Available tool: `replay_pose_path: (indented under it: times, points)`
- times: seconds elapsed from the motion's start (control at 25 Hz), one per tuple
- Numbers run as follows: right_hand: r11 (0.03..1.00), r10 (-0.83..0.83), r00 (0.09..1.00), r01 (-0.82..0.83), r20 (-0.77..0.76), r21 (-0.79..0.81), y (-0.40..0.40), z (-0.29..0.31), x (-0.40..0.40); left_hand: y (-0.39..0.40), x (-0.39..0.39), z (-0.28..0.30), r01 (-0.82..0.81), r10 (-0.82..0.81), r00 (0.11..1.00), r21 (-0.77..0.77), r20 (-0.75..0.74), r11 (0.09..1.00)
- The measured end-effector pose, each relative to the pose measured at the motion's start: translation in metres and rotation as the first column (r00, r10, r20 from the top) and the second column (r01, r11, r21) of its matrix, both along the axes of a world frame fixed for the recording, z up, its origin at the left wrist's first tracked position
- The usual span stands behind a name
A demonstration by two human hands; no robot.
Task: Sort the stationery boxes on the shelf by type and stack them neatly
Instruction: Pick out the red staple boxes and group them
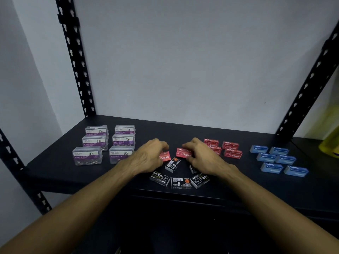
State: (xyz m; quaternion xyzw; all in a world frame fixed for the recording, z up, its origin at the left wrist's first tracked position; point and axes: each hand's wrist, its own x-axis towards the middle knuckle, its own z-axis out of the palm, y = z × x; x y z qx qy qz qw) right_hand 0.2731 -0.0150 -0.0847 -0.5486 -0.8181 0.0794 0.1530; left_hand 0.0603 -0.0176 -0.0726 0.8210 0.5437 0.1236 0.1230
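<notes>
On the black shelf (60, 167), my left hand (146, 154) closes its fingers on a red staples box (165, 157). My right hand (203, 156) grips a second red staples box (183, 153) just to the right. Below both hands lie several black staples boxes (180, 182), loose and at different angles. Clear paper clip boxes (88, 155) stand in two rows at the left. More red staples boxes (231, 150) sit grouped right of my right hand, and blue staples boxes (271, 167) form two rows at the far right.
Black slotted uprights (73, 57) rise at the shelf's back corners and front left. A yellow object (330, 142) sits at the far right edge. The white wall stands behind the shelf.
</notes>
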Motion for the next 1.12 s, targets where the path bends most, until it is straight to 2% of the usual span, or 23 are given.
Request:
replay_pose_path:
  times: [0.4, 0.88, 1.12]
  points:
    - [0.999, -0.039, 0.998, 0.038, -0.041, -0.010, -0.009, 0.006, 0.003, 0.016, 0.007, 0.001, 0.097, -0.086, 0.984, -0.063, 0.158, 0.993]
    - [0.997, -0.074, 0.990, 0.074, -0.118, -0.002, -0.017, 0.012, 0.008, 0.020, 0.007, 0.009, 0.102, -0.090, 0.988, -0.093, 0.122, 0.990]
    - [0.978, -0.176, 0.972, 0.191, -0.157, 0.084, -0.026, 0.032, 0.045, 0.023, 0.034, 0.018, 0.121, -0.116, 0.973, -0.015, 0.198, 0.993]
